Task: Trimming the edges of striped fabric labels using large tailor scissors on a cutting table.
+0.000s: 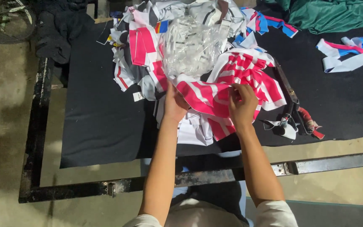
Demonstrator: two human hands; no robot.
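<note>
Both hands, left hand [175, 105] and right hand [242, 104], have fingers clamped on the pink-and-white cloth [232, 84]. Best keep its edge taut between the fingers, clear of the plastic bag [190, 46] just beyond them.

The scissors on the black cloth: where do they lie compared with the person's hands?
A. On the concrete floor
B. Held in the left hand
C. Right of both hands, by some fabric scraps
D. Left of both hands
C: the scissors lie on the black cloth to the right of the right hand and left hand, both gripping the pink-and-white fabric, with fabric scraps beside the handles.
</note>
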